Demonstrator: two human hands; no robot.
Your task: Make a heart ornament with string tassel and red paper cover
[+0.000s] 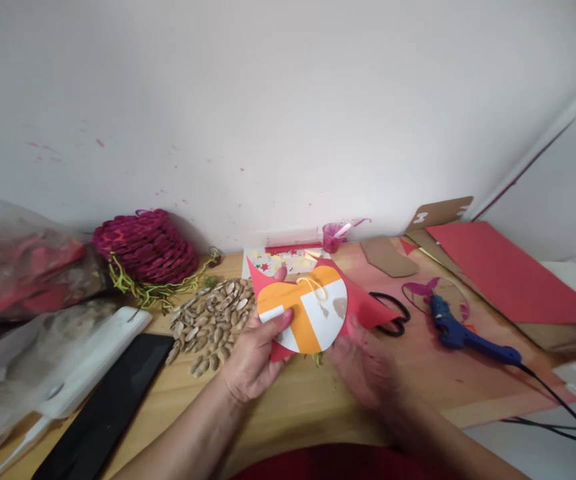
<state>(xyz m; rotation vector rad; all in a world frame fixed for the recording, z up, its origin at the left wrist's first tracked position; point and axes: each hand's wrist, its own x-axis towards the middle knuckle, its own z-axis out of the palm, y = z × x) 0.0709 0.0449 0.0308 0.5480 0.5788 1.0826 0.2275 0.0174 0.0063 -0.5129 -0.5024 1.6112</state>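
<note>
My left hand [255,357] grips a paper craft [313,313] above the table, its thumb pressed on the front. The craft is a rounded orange and white shape backed by red paper [371,307] with pointed corners. A yellow loop of string [313,285] lies across its upper part. At the lower right edge, my right hand [365,360] pinches the craft, its fingers slightly blurred and partly hidden. Black scissor handles [401,317] show just beyond the right corner. Left of the craft lies a heap of pistachio-like shells [213,317].
A purple woven basket [145,247] with yellow-green strands stands at back left, near plastic bags [23,260]. A white power strip [98,363] and black tablet-like slab [113,407] lie left. On the right are a blue glue gun [473,340] with its cord and red sheet [513,270].
</note>
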